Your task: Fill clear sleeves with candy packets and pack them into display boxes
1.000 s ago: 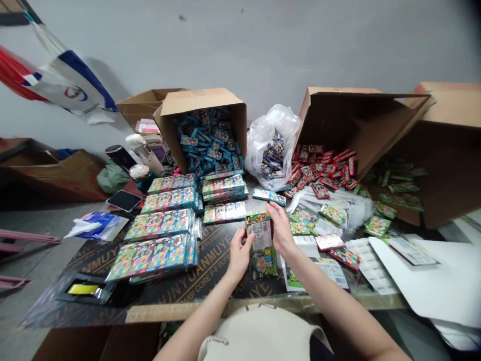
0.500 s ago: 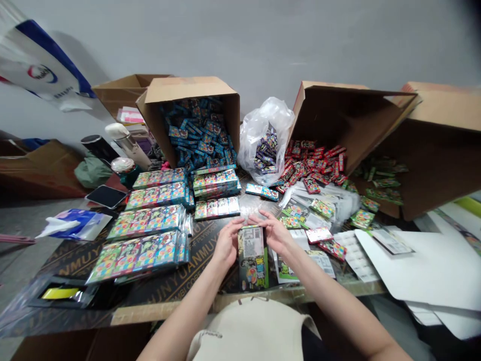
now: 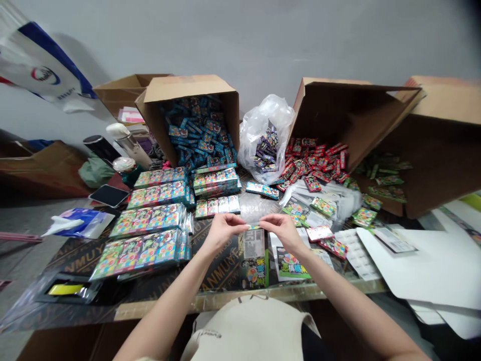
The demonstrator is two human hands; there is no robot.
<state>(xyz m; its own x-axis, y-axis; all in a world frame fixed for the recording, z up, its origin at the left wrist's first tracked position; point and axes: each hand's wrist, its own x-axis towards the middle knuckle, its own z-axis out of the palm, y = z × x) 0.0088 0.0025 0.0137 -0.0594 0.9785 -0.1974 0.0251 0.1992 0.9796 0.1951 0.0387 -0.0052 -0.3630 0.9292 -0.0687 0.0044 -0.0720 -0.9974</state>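
Grey wall backs a dark lettered tabletop, where a black-and-green pouch lies near the front edge. Left hand and right hand pinch its far edge between thumb and fingers, one at each end. Just right sits another printed pouch; left, stacked colourful packs; beyond, a blue-and-white pack, then a translucent bag between cartons holding blue packets and red packets.
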